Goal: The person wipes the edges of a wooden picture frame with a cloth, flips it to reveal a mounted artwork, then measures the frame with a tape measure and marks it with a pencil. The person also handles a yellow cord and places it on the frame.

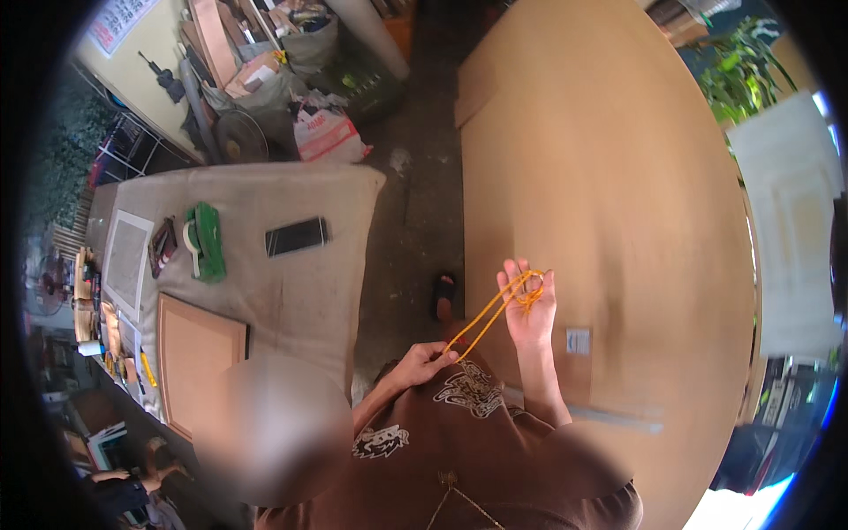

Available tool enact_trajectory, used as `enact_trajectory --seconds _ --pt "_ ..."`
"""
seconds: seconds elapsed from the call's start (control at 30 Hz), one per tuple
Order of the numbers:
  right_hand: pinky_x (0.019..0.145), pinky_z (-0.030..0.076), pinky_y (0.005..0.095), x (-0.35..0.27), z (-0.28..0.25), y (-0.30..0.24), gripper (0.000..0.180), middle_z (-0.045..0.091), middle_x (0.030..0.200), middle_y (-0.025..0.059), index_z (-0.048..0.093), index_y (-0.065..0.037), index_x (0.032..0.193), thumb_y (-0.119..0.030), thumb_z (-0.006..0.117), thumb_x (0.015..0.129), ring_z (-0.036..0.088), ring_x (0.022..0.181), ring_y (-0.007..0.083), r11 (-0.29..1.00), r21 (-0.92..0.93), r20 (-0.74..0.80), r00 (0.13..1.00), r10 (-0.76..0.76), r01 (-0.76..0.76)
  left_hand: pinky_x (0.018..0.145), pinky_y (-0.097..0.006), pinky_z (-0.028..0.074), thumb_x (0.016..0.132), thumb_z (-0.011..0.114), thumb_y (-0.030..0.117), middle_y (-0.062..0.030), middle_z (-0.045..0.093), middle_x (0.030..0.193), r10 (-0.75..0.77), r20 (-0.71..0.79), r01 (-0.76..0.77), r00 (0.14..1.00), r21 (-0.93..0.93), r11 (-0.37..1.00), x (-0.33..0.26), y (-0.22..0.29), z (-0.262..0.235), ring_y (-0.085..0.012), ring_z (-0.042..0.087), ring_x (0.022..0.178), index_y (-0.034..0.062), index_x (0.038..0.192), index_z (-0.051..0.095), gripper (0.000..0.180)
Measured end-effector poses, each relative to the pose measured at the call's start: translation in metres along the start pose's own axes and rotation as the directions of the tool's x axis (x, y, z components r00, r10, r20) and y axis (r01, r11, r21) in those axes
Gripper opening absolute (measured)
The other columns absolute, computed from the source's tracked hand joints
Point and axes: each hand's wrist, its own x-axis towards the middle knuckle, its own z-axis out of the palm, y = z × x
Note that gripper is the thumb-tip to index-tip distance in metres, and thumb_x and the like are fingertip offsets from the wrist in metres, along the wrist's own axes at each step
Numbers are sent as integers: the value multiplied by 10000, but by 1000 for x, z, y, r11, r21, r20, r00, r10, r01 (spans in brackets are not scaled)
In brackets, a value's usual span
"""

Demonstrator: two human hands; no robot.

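A yellow-orange cord (481,329) runs in two strands between my hands, in front of my brown shirt. My left hand (422,364) is closed, pinching its lower end between thumb and fingers. Higher up and to the right, my right hand (530,309) is turned palm up. The cord's other end is looped and bunched at its fingers and thumb, and the fingers are partly spread around it. How the loops pass around the fingers is hard to make out.
A large brown board (601,177) fills the right side. On the cloth-covered table (291,194) at left lie a phone (297,237), a green tape dispenser (208,240) and a framed panel (199,349). A red-and-white bag (329,134) and scrap sacks stand beyond. Plants (738,75) are at far right.
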Motion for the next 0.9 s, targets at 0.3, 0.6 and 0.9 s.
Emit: enact_trajectory --seconds 0.3,0.6,0.9 --pt "443 381 282 215 138 -4 178 429 582 -16 532 -145 954 -310 582 907 435 469 127 354 -892 314 949 40 280 514 -217 375 917 598 269 49 522 636 48 -257 -109 965 -229 967 225 145 -181 -29 461 596 38 748 598 286" --pt "566 497 389 436 219 123 223 632 700 125 616 -72 877 -274 685 813 637 651 324 -275 -739 404 730 551 616 461 -228 349 908 610 305 53 489 614 3 -453 -158 892 -304 940 399 152 -339 -22 444 554 27 679 560 363" --pt "534 485 354 643 385 243 284 622 638 113 635 -58 789 -335 691 804 643 607 283 -285 -775 263 699 665 564 570 -230 356 894 622 315 82 495 638 -327 -353 45 876 -616 786 542 139 -549 -31 418 626 58 704 617 319"
